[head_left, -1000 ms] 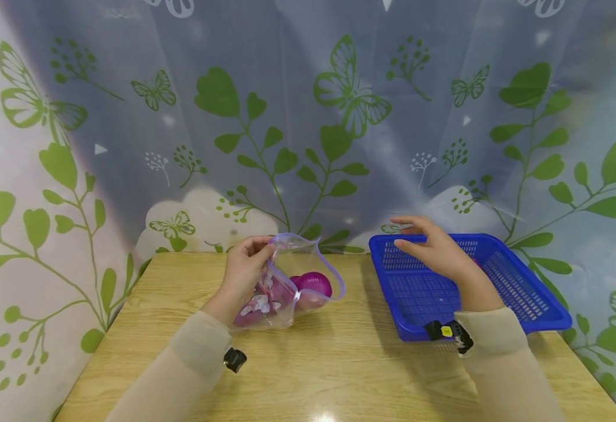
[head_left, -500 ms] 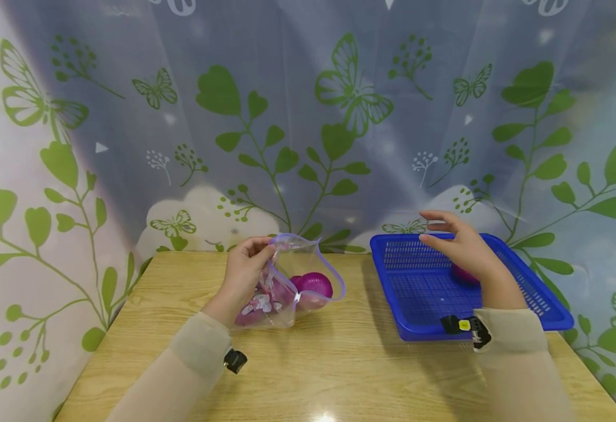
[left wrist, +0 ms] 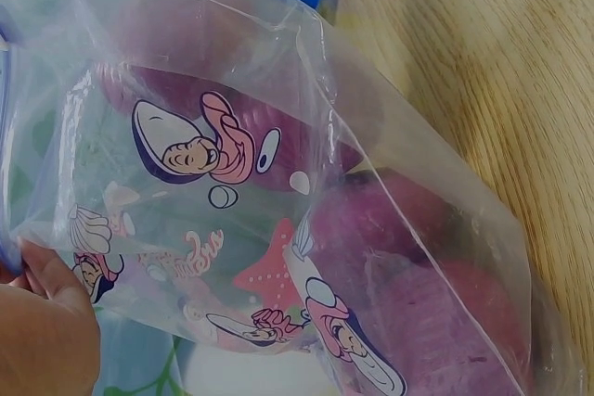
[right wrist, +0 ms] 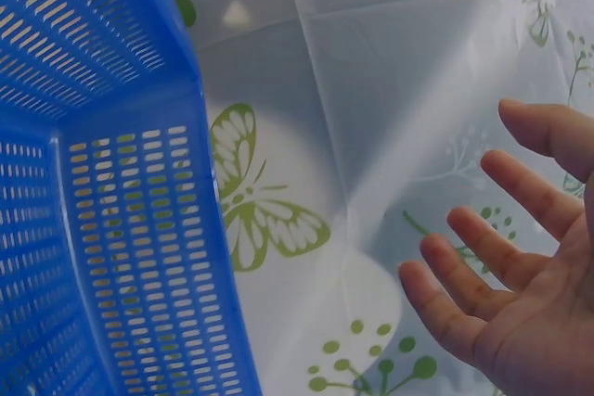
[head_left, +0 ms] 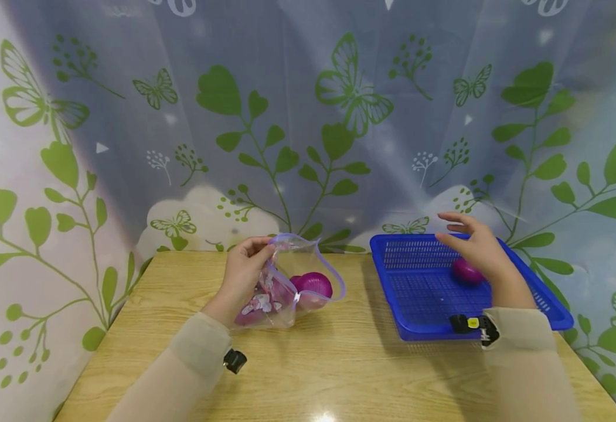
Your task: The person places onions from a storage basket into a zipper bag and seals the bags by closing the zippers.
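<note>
With thumb and fingers, my left hand (head_left: 245, 269) pinches the lilac rim of a clear zip bag (head_left: 285, 316) on the table. Several red onions (head_left: 315, 285) show through the bag, whose mouth gapes toward the right. Cartoon figures and a pink starfish are printed on the bag (left wrist: 200, 238) in the left wrist view. Over the right part of a blue plastic basket (head_left: 418, 333) hovers my right hand (head_left: 479, 251), holding nothing. Its fingers are spread and slightly bent in the right wrist view. One red onion (head_left: 466, 273) lies in the basket, partly hidden by that hand.
The wooden table (head_left: 329, 375) carries the bag on the left and the basket on the right. Behind them hangs a printed curtain (head_left: 297, 146) with green leaves and butterflies, close to the table's far edge. The basket has slotted, sloping walls.
My right hand has moved right across the basket, uncovering more of the onion in it. The left hand and the bag have stayed in place.
</note>
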